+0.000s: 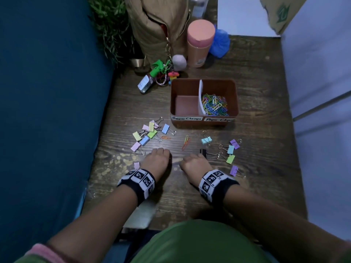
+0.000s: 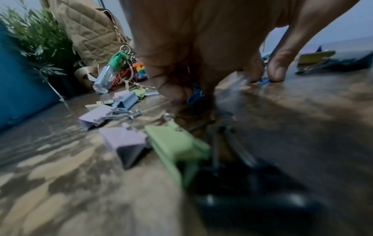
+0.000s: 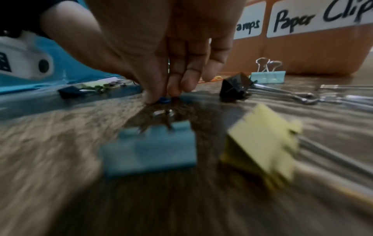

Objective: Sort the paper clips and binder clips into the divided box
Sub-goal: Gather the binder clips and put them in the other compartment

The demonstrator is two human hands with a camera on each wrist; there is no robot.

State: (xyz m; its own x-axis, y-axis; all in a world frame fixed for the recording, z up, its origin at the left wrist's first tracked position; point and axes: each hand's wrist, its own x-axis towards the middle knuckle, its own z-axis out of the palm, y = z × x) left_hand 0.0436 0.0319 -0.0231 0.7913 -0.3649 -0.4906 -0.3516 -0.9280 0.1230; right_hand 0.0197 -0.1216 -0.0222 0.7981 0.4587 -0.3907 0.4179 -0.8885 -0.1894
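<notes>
The brown divided box (image 1: 232, 103) stands past my hands; its right section holds coloured paper clips (image 1: 215, 106), its left section is bare. My left hand (image 1: 158, 158) is knuckles-up on the table. In the left wrist view my left hand (image 2: 264, 78) pinches a blue paper clip (image 2: 262, 81) between thumb and finger, and more blue clips (image 2: 193, 95) show under its curled fingers. My right hand (image 1: 193, 161) (image 3: 163, 97) pinches another blue paper clip (image 3: 164, 100) against the wood. Pastel binder clips (image 1: 149, 133) lie left, others (image 1: 230, 149) right, with a black one (image 1: 204, 151).
Loose orange and yellow paper clips (image 1: 186, 142) lie between the piles. A tan bag (image 1: 157, 25), a pink bottle (image 1: 199, 42), a small sanitizer bottle (image 1: 145, 83) and a plant (image 1: 110, 25) stand behind the box. A teal wall (image 1: 47, 111) borders the left.
</notes>
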